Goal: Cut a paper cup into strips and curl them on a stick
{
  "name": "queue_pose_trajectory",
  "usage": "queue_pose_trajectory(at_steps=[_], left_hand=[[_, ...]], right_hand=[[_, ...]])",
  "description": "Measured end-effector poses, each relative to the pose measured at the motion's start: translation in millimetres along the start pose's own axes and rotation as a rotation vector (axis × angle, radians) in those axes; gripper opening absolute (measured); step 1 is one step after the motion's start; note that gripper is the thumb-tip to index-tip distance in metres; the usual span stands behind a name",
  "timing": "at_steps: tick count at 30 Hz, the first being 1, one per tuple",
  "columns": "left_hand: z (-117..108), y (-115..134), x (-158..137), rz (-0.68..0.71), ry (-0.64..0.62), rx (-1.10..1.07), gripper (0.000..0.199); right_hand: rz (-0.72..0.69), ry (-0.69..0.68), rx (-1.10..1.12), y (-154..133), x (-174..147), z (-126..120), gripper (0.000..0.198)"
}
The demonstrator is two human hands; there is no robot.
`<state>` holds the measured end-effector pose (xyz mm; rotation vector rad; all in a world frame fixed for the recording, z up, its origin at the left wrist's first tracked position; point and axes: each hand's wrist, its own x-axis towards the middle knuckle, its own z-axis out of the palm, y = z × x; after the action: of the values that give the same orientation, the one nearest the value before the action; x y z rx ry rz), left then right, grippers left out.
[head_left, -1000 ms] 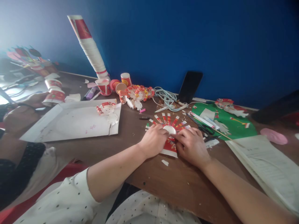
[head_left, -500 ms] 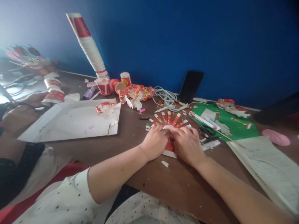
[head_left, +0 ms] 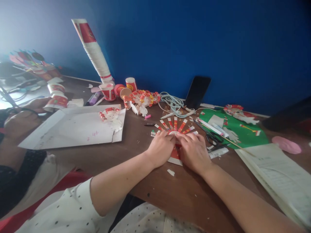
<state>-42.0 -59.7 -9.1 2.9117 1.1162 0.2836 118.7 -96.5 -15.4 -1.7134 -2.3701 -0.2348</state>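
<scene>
The left hand (head_left: 161, 147) and the right hand (head_left: 194, 150) met over the middle of a slit paper cup (head_left: 175, 123), which lay splayed on the surface (head_left: 194, 191) directly in front of the wearer. Both hands were in contact with the cup, fingers bent downward; the fingertips were concealed, so pinching could not be distinguished from pressing. The opposed placement presumably steadied the piece, with its red-and-white strips fanned out on the far side and a wider panel on the near side. The centre and flanks were covered by the hands, and the strips could not be counted. A paper scrap (head_left: 171, 172) lay just in front. To the right, a white tube (head_left: 218, 152) and black scissors (head_left: 215, 139) lay near the right hand, probably for easy reach; the tube's label was illegible. To the left, a co-worker's hand (head_left: 23, 121) was blurred, and that person was cut off by the frame. Farther back, a phone (head_left: 198, 92) stood propped near the blue wall (head_left: 155, 42), perhaps to face the wearer; its display appeared dark. A tall cup stack (head_left: 97, 61) appeared tilted; whether the wall supported it could not be determined.
</scene>
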Motion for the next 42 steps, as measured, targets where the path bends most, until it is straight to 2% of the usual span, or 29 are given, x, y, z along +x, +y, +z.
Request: queue_pose_trajectory(at_steps=[5,9,12,16,20,27,33,36,40,42], left_hand=[[0.9,-0.4,1.7,0.02,0.004,0.022,0.027],[2.2,-1.5,-0.1,0.005,0.014,0.029,0.03],[4.0,-5.0,-2.8,-0.004,0.034,0.001,0.032],[5.0,-9.1,-5.1,-0.03,0.079,-0.006,0.032],[2.9,-7.7,-4.6,-0.006,0.075,0.021,0.032],[-3.1,-4.2,-2.6,0.038,0.008,0.023,0.029],[1.2,-3.0,-1.2,0.063,-0.003,0.017,0.029],[0.5,-4.9,-2.0,0.032,0.04,0.007,0.029],[-6.3,-13.8,-5.7,-0.158,0.195,0.022,0.028],[-8.6,-15.8,-7.1,-0.193,0.234,0.02,0.029]], right_hand=[[0.056,-0.025,-0.055,-4.2,6.3,-0.4,0.025],[0.022,0.008,0.013,2.1,3.0,1.3,0.034],[-0.011,0.093,0.085,13.8,-2.4,-1.3,0.042],[0.066,0.236,0.071,29.9,-7.9,-6.2,0.043],[0.068,0.183,0.037,31.8,-8.3,-5.9,0.042],[0.025,0.09,-0.068,16.6,1.1,-6.1,0.024],[-0.021,0.03,-0.196,1.1,6.5,-9.8,0.021],[-0.038,0.008,-0.217,-2.7,6.7,-6.5,0.021],[-0.01,0.013,-0.231,-1.9,4.7,-2.3,0.019],[-0.003,0.014,-0.232,-1.7,3.8,-1.9,0.019]])
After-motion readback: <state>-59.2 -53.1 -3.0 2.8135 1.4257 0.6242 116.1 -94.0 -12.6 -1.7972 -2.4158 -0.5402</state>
